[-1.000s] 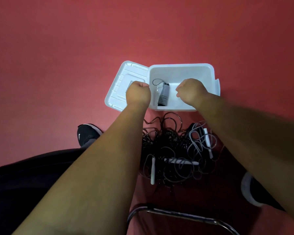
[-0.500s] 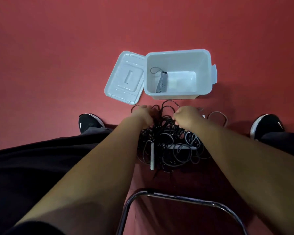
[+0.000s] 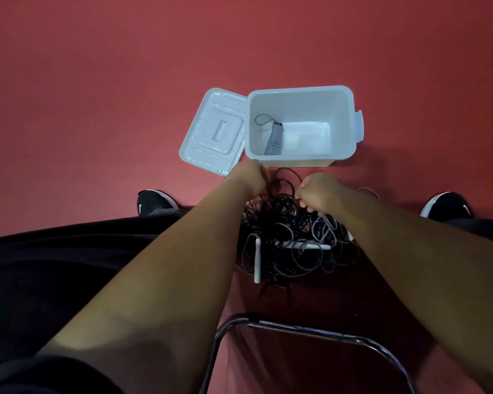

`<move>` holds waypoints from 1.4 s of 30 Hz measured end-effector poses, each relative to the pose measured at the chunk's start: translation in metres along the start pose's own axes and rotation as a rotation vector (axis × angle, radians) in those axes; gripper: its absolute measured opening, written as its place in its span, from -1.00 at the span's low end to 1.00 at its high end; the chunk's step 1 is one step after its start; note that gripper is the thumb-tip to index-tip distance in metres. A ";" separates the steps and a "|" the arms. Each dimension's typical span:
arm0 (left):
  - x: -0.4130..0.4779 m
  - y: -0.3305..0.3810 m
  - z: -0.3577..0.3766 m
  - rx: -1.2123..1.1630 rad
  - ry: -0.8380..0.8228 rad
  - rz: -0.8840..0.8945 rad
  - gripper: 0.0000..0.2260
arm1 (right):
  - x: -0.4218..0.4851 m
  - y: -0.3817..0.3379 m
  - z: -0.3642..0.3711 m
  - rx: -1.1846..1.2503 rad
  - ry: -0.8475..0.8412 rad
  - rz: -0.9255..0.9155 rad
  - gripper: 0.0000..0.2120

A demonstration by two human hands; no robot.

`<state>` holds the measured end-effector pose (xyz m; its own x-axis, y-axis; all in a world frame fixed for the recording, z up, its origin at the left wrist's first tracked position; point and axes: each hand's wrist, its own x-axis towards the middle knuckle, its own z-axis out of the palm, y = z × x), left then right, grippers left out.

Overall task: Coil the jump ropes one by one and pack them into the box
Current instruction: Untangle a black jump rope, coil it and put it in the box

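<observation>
One left shoe (image 3: 154, 201): black, on the red floor (image 3: 97, 81).
Lid (image 3: 214, 132): white, flat, touching the left side of the box (image 3: 299, 106).
Left hand (image 3: 249, 177): at the top left of the jump rope pile (image 3: 285, 223); fingers blurry, cannot tell if it grips.
Box: white, open, just past the hands.
Coiled jump rope (image 3: 273, 137): grey, inside the box by its left wall.
Jump rope pile: black and grey cords tangled on the floor between the arms.
Right hand (image 3: 318, 191): apart from the left hand, fingers curled round black cords at the pile's top.
Right shoe (image 3: 447, 204): black, far right.
</observation>
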<state>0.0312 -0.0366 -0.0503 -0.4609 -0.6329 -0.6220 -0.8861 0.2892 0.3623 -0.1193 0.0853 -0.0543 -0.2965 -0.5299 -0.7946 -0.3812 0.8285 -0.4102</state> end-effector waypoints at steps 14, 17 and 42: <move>-0.129 0.105 -0.163 -0.273 0.125 0.351 -0.82 | -0.127 -0.059 -0.115 -0.147 0.019 -0.292 -0.25; -0.174 0.136 -0.194 -0.372 0.169 0.444 -0.82 | -0.181 -0.071 -0.136 -0.192 0.023 -0.412 -0.18; -0.235 0.181 -0.227 -1.383 0.154 0.525 -0.82 | -0.286 -0.080 -0.148 0.399 0.281 -0.575 -0.74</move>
<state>-0.0095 0.0015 0.3196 -0.6170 -0.7686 -0.1689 0.1644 -0.3358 0.9275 -0.1333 0.1433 0.2717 -0.3795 -0.8805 -0.2840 -0.2130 0.3819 -0.8993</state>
